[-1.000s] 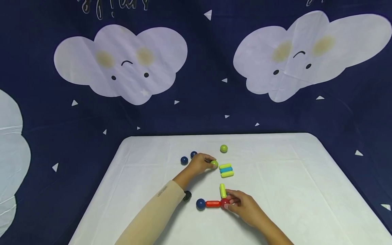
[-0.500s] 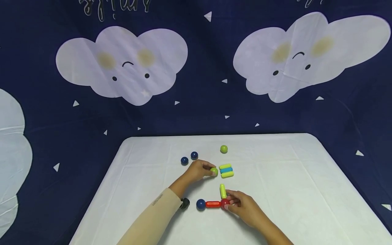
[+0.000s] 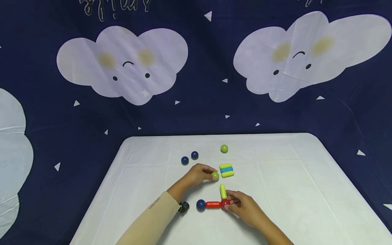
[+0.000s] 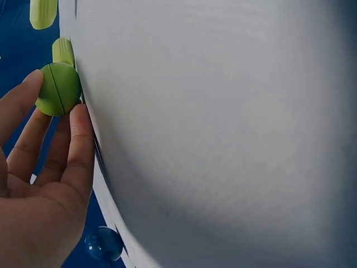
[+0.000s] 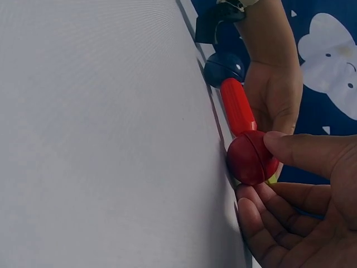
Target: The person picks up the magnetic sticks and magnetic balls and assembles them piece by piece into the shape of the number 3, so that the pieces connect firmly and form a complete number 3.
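Note:
My left hand [image 3: 197,175] pinches a green ball [image 4: 58,89] between thumb and fingers, low over the table and close to the upper end of a yellow-green stick [image 3: 223,191]. With thumb and fingers my right hand [image 3: 245,207] grips a red ball [image 5: 252,158]. A red stick [image 5: 238,106] joins that ball to a dark blue ball [image 3: 201,205] on its left. From the red ball the yellow-green stick points away toward the back of the table; whether it touches the ball is partly hidden by the fingers.
Beyond the hands lie two yellow-green sticks with a blue stick [image 3: 226,169] between them. Farther back sits another green ball [image 3: 224,148]. Two dark blue balls [image 3: 190,158] rest at the back left. A patterned cloth [image 3: 196,68] hangs behind the white table [image 3: 291,177].
My left hand has drawn the green ball back toward me, from beside the stick group to near the upright yellow-green stick. The right hand keeps its place on the red ball.

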Demonstrator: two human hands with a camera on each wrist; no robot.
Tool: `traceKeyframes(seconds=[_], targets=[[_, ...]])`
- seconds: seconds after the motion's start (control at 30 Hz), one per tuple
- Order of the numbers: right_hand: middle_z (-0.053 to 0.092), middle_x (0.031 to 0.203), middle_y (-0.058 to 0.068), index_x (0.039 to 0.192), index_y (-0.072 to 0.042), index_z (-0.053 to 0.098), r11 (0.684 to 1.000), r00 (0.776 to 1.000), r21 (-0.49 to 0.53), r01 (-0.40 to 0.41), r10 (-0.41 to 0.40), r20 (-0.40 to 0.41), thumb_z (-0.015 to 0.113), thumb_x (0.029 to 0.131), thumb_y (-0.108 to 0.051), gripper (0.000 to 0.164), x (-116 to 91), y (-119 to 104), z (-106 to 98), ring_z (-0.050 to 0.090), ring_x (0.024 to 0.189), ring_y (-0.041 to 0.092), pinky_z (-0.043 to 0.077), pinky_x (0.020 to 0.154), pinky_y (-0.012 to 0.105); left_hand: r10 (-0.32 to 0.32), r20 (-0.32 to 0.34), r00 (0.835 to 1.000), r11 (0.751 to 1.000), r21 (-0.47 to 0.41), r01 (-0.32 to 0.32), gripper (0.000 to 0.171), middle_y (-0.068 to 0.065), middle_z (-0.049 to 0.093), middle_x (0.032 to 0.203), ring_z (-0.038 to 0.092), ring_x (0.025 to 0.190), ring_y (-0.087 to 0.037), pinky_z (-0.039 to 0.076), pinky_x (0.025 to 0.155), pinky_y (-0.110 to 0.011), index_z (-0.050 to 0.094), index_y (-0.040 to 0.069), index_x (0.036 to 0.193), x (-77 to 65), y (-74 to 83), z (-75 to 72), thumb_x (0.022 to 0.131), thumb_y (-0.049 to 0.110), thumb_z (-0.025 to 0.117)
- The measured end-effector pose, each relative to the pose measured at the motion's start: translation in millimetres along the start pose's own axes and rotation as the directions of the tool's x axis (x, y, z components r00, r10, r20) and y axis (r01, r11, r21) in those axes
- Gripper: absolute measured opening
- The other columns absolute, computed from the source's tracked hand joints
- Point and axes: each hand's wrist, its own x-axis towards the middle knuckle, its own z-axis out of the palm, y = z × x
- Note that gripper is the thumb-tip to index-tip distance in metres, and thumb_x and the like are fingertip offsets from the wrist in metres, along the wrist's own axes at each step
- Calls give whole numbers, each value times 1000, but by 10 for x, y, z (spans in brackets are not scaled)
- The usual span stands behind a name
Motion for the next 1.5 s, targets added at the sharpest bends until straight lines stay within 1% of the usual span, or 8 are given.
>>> traceKeyframes(seconds=[0.13, 0.23, 0.4, 0.6, 0.87, 1.0, 1.27, 1.5], targets=[[69, 108, 1, 135, 0, 60, 1000, 1000, -1, 3, -3, 2, 79, 88, -24, 56, -22, 10, 10, 62, 92, 5, 54, 78, 17, -2, 10, 1000, 1000, -7, 2, 24, 4, 76, 110, 64, 111, -16, 48, 104, -44, 79, 23, 108, -7, -7, 29, 84, 21, 82], [69, 108, 2, 136, 0, 60, 1000, 1000, 8, 11, -11, 13, 78, 88, -24, 56, -33, 9, 20, 63, 92, 4, 54, 79, 17, -1, 22, 1000, 1000, -2, 1, 25, 4, 75, 108, 63, 107, -15, 49, 100, -43, 79, 23, 108, -23, 3, 57, 83, 21, 83], [69, 108, 3, 136, 0, 60, 1000, 1000, 17, 16, -16, 20, 78, 89, -24, 56, -37, -2, 27, 63, 91, 3, 54, 78, 17, 5, 63, 998, 1000, -8, -5, 26, 3, 74, 103, 62, 102, -14, 49, 96, -41, 79, 20, 108, -50, 39, 108, 82, 19, 83], [70, 108, 2, 135, 1, 60, 1000, 1000, 18, 7, -7, 12, 78, 88, -25, 57, -35, -2, 30, 62, 90, 4, 54, 77, 18, 15, 92, 996, 1000, -14, -14, 27, 4, 73, 101, 60, 98, -13, 48, 94, -38, 79, 19, 109, -71, 67, 154, 82, 18, 83], [70, 106, 2, 134, 1, 61, 1000, 1000, 14, -5, 5, 13, 80, 87, -26, 58, -37, -2, 24, 63, 89, 5, 54, 76, 19, 38, 111, 993, 999, -23, -36, 29, 3, 73, 98, 60, 93, -12, 49, 89, -34, 78, 16, 111, -84, 93, 168, 83, 16, 83], [70, 105, 1, 135, 1, 61, 1000, 1000, 15, -18, 18, 22, 81, 85, -27, 60, -46, -3, 9, 64, 90, 9, 54, 75, 19, 41, 130, 991, 999, -24, -39, 28, 3, 72, 100, 60, 93, -12, 49, 89, -33, 78, 18, 111, -74, 94, 177, 83, 17, 83], [70, 105, 3, 137, 4, 58, 998, 998, 53, -33, 30, 48, 82, 84, -22, 64, -52, -16, -30, 65, 93, 15, 54, 75, 19, 48, 123, 991, 999, -16, -46, 28, 4, 74, 104, 63, 95, -11, 52, 91, -35, 78, 20, 111, -84, 92, 199, 84, 19, 82], [70, 104, 3, 136, 4, 59, 998, 999, 53, -32, 30, 43, 83, 83, -22, 64, -47, -21, -35, 65, 92, 15, 55, 74, 20, 71, 101, 992, 997, -10, -71, 40, -1, 73, 109, 66, 94, -10, 54, 88, -32, 73, 14, 121, -150, 64, 156, 83, 19, 83]])
